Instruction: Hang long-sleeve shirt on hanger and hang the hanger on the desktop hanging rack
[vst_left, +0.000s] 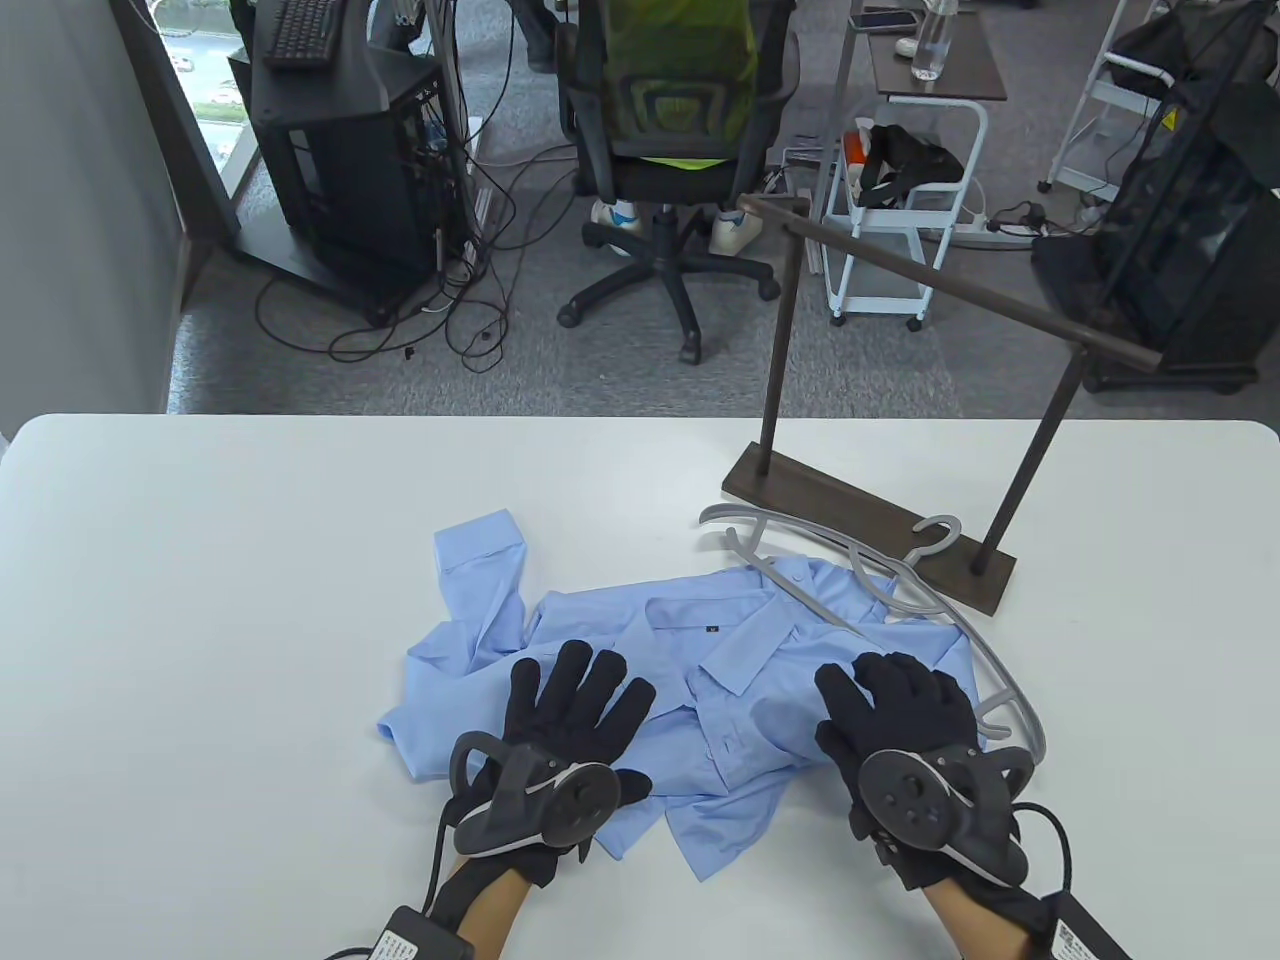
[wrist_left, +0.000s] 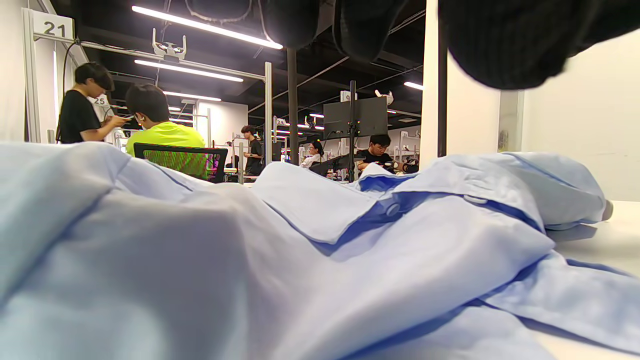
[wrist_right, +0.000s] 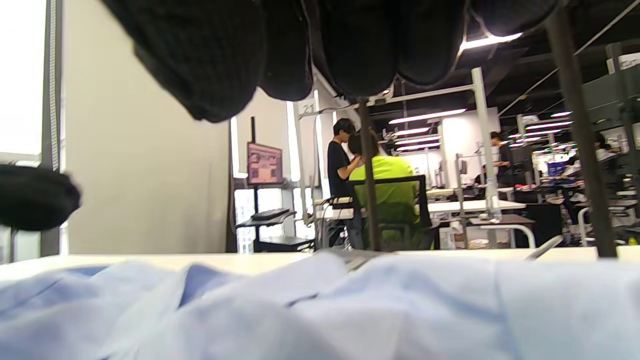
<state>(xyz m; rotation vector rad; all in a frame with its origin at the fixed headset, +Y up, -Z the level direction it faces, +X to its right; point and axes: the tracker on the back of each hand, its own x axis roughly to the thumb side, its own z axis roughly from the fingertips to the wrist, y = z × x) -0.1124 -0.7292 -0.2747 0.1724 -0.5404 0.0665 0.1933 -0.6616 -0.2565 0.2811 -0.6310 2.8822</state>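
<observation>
The light blue long-sleeve shirt lies crumpled on the white table, front side up, its pointed collar spread open around a small dark label and its button placket running toward the near edge. The cloth is a thin, smooth woven fabric, heaped in soft folds; one sleeve is bent back so that its buttoned cuff sits at the shirt's far left corner.

A grey plastic hanger rests partly on the shirt's right shoulder, its curved arms slender and its hook lying against the base of the rack. The desktop hanging rack stands just behind: a flat dark brown slab base, two thin round posts and a long round crossbar.

The left hand, in a black knit glove, lies flat on the shirt's left side with fingers straight and spread, gripping nothing. The right hand rests on the right side of the shirt beside the hanger's arm, its fingers extended and only slightly bent, pressing on the cloth without clasping it.
</observation>
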